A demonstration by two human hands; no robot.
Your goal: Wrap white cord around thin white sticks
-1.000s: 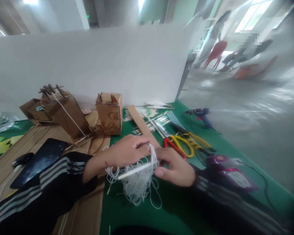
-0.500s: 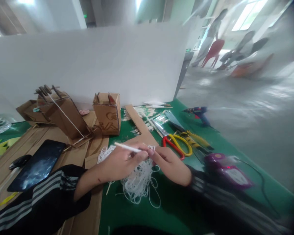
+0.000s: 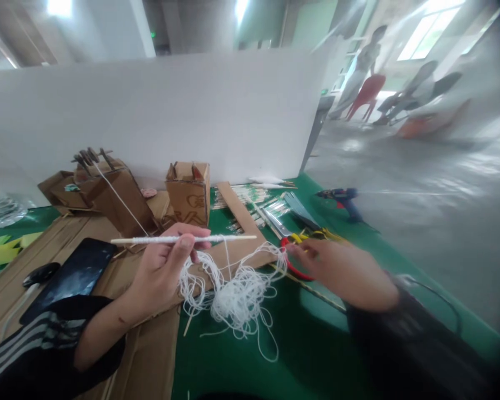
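Note:
In my left hand point(image 3: 166, 258) a thin wooden stick point(image 3: 246, 238) is pinched level between thumb and fingers. White string point(image 3: 150, 240) is wound round much of its length, and one strand drops from it to a loose tangle of string point(image 3: 241, 297) on the green tabletop. My right hand point(image 3: 337, 266), slightly blurred, has its thumb and fingers together at the right end of the tangle, where loops of the string rise to the fingertips. Just behind that hand lie scissors with red and yellow handles point(image 3: 284, 243), partly covered by it.
Cardboard boxes point(image 3: 187, 194) stand at the back left. A black phone point(image 3: 70, 278) lies on cardboard sheets point(image 3: 145, 355). Bundled sticks point(image 3: 237, 194) lie behind an L-shaped cardboard strip point(image 3: 237, 208). A glue gun or drill-like tool point(image 3: 341, 197) rests near the right edge. People sit and stand beyond.
My hands have moved apart: the left went left with the stick, now turned level. My right hand moved right to the string and scissors, and the string tangle is drawn out toward it.

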